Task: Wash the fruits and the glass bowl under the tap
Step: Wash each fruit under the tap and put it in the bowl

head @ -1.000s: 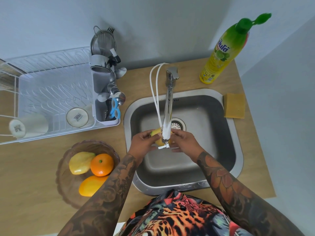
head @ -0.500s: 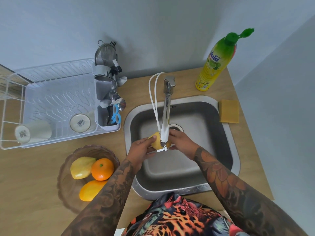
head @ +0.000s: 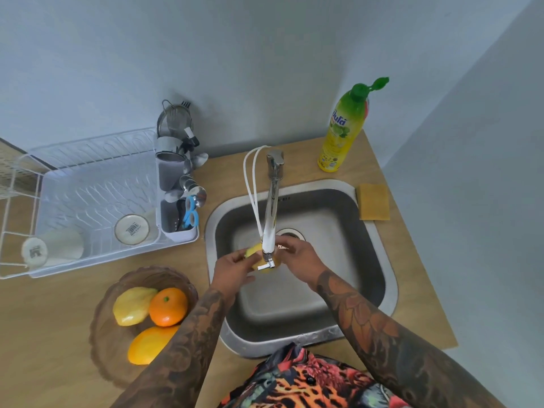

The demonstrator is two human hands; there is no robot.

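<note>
A: What do we see around the sink [head: 379, 231]?
B: A rack [head: 88, 184] to its left, soap bottle [head: 344, 134] and sponge [head: 373, 201] behind it on the counter [head: 44, 348]. The tap [head: 272, 213] partly covers the yellow fruit [head: 255, 254].
A: And our hands?
B: We grip that fruit under the spout, left hand [head: 232, 270] and right hand [head: 300, 256] curled round either side. The bowl [head: 109, 337], left of the sink, holds three fruits.
</note>
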